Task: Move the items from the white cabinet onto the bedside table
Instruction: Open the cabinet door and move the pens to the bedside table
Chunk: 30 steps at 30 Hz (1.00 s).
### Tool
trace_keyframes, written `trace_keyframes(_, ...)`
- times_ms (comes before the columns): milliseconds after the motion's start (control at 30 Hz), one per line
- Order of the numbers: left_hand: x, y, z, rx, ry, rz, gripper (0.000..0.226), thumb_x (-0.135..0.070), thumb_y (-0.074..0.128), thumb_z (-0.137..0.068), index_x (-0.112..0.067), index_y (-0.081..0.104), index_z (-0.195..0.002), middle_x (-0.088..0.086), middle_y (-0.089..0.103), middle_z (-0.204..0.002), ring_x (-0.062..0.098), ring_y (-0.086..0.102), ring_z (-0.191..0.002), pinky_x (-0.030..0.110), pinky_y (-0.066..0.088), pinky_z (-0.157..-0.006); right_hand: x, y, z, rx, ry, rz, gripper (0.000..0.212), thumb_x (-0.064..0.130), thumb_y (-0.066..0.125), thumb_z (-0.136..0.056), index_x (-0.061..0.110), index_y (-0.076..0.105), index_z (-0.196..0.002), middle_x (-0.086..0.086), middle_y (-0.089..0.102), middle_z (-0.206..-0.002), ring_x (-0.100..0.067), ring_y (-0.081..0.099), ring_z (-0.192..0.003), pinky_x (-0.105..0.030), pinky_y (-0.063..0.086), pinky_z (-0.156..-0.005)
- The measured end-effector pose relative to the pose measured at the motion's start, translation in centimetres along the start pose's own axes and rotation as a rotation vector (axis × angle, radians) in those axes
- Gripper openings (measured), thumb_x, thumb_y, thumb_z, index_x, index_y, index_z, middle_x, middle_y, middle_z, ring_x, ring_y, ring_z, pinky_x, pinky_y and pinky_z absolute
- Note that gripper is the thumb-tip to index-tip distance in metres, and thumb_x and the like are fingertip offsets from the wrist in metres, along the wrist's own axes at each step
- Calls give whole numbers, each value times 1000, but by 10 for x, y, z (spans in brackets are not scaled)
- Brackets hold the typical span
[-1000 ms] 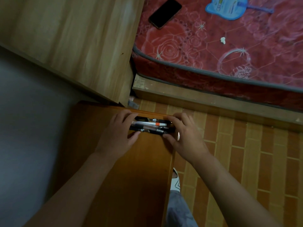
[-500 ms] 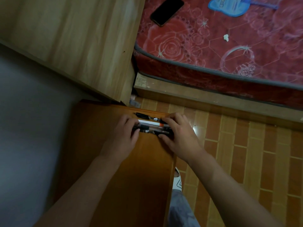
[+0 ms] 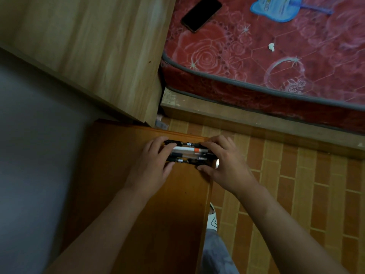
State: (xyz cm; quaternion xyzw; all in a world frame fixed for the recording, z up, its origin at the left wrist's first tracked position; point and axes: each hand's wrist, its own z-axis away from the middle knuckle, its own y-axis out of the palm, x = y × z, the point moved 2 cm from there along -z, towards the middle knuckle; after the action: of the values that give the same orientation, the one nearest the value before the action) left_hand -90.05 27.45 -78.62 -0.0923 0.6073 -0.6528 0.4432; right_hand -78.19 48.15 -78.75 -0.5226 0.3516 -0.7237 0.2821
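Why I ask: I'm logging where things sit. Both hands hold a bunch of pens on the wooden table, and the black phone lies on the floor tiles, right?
Not quite. The head view shows the phone on the red mattress, not the floor. Left hand and right hand do hold the pens on the table.

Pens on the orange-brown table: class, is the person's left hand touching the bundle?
Touching. The head view shows the left hand with its fingers wrapped over the left end of the pens, hiding that end, no gap visible.
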Motion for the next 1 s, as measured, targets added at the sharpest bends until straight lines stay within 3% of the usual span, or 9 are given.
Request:
trace_keyframes(133, -3, 0, 0, -9, 17, -15, 54, -32, 67, -94, -28, 48, -144, -4, 35, -151, 20, 33, -142, 39, 48, -106, -7, -4, 7, -56, 21, -35, 67, 35, 87, -79, 19, 60, -138, 6, 50, -129, -12, 46, -117, -24, 44, -94)
trace_keyframes(367, -11, 1, -3, 6, 100, -77, 50, -30, 72, -90, -24, 56, -137, 1, 44, -148, 25, 38, -139, 47, 43, -110, -13, -3, 20, -113, 10, -40, 35, 20, 80, -84, 21, 66, -117, 7, 53, -120, -11, 50, -107, -18, 43, -84)
trace_keyframes(600, -18, 5, -10, 2, 136, -85, 54, -28, 75, -88, -22, 56, -138, 2, 45, -145, 25, 40, -138, 47, 43, -111, -20, 1, 19, -160, 57, -48, 27, 3, 73, -87, 16, 71, -111, 5, 59, -108, -10, 55, -92, -16, 40, -69)
trace_keyframes(767, -21, 8, -12, 5, 133, -61, 46, -27, 75, -88, -23, 60, -131, 1, 46, -143, 24, 42, -136, 47, 47, -107, -8, 5, 11, -168, 32, -97, 19, 5, 73, -89, 12, 72, -106, 0, 62, -107, -18, 60, -80, -34, 55, -63)
trace_keyframes(1000, -15, 6, -12, 12, 115, -46, 52, -29, 75, -87, -22, 57, -135, -1, 45, -144, 22, 43, -135, 45, 49, -105, -1, 4, 14, -167, 29, -111, 19, 17, 73, -89, 13, 70, -107, 0, 61, -112, -19, 63, -87, -39, 59, -66)
